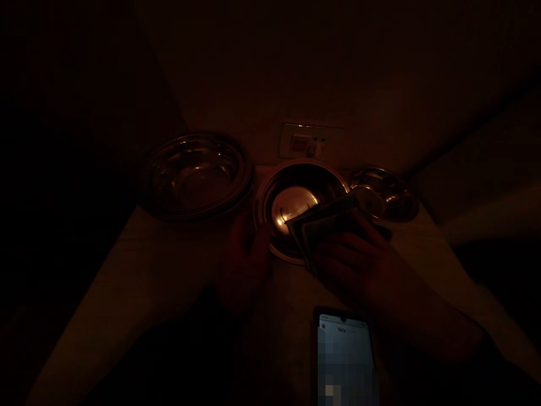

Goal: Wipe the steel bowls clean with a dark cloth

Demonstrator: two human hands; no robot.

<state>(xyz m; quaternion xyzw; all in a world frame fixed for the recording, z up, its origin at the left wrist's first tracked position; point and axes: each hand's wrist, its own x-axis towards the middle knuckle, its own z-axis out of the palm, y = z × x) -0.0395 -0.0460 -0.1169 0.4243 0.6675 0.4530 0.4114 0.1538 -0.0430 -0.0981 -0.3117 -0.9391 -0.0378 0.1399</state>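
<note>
The scene is very dark. A shiny metal bowl [296, 203], tilted a little toward me, stands in the middle of the table. My left hand [245, 268] is at its near left rim, closed on the edge with the thumb by the rim; shadow hides part of its fingers. In my right hand [359, 262] is a dark folded cloth with a lighter border line [323, 225], its fingers lying over it. The cloth reaches across the right side of the bowl and covers part of its inside.
Stacked metal dishes [203, 183] stand at the left back of the light table [127, 282]. A smaller metal dish [393, 194] lies at the right back. Near me is a lit phone [346, 355]. A socket plate [302, 141] is on the wall behind.
</note>
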